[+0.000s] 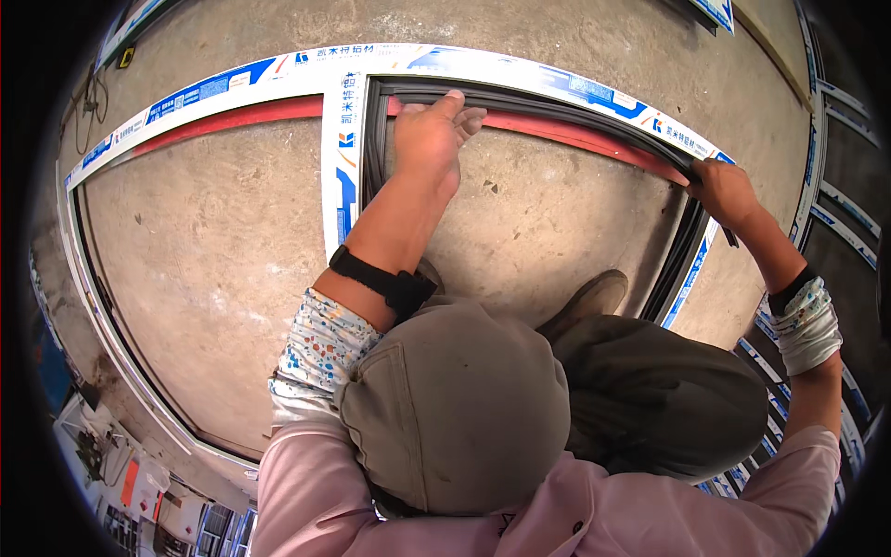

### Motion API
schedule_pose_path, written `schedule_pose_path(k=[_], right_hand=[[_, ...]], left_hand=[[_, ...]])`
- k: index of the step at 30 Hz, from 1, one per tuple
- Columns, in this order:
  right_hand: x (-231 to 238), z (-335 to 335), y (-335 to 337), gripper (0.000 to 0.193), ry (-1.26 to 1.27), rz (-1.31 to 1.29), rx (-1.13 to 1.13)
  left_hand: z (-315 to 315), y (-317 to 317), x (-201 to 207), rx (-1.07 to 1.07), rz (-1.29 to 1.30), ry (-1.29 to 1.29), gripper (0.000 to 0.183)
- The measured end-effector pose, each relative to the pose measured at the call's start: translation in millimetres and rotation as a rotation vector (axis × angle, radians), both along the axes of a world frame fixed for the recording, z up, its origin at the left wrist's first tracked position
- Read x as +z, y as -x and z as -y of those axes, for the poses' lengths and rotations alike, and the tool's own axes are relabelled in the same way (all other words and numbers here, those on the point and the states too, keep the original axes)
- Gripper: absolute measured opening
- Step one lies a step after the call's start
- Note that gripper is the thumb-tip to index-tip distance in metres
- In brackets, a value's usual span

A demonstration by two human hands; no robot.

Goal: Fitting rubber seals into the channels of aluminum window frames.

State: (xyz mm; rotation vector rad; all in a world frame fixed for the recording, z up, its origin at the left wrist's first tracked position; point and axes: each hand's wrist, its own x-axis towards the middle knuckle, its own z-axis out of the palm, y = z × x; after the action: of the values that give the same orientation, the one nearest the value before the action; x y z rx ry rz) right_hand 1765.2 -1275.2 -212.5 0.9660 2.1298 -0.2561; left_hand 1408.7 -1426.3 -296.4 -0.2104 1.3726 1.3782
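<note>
A window or door frame (pixel 339 195) of metal profiles wrapped in white and blue film lies on the floor. Along the inside of its far bar runs a black rubber strip (pixel 557 107). My left hand (pixel 429 139) is at the far left corner of the right-hand opening, a digit on the strip and the other fingers curled below; the palm side is hidden. At the far right corner, my right hand (pixel 726 193) is closed around the strip, and a short black end hangs below the fist. A red band (pixel 594 139) shows under the far bar.
My knee (pixel 668 390) and shoe (pixel 594 297) are inside the right-hand opening. More film-wrapped profiles (pixel 849 209) stand along the right side. A cable (pixel 90 107) lies on the concrete floor (pixel 223 213) at far left. Various items (pixel 139 483) are at lower left.
</note>
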Motion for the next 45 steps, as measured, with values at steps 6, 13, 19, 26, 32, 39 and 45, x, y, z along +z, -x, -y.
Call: schedule_pose_path(k=[6,13,19,26,32,39,45], right_hand=[[19.9,1.5,63.9,0.039,-0.021,-0.302,0.074],[-5.7,30.0,263.0,0.029,-0.114,-0.890,0.199],[-55.9,46.9,346.6,0.033,0.026,-0.664,0.120],[-56.7,43.5,343.1,0.033,0.043,-0.745,0.124],[-57.5,44.9,350.9,0.029,0.006,-0.740,0.096],[-64.9,44.6,356.7,0.028,-0.030,-0.718,0.132],[-54.6,39.6,352.1,0.029,-0.028,-0.726,0.222]], left_hand=[[-6.8,25.2,-20.7,0.115,0.039,-0.035,0.017],[2.5,28.8,-24.2,-0.008,0.016,-0.057,0.009],[-1.0,28.4,-29.7,0.015,0.058,-0.137,0.023],[3.9,35.4,-29.2,-0.062,0.038,-0.125,0.015],[6.7,32.6,-38.4,-0.080,0.021,-0.155,0.013],[3.1,12.2,-27.9,-0.119,-0.041,-0.099,0.020],[-13.6,-16.5,-34.3,-0.104,0.077,-0.085,0.021]])
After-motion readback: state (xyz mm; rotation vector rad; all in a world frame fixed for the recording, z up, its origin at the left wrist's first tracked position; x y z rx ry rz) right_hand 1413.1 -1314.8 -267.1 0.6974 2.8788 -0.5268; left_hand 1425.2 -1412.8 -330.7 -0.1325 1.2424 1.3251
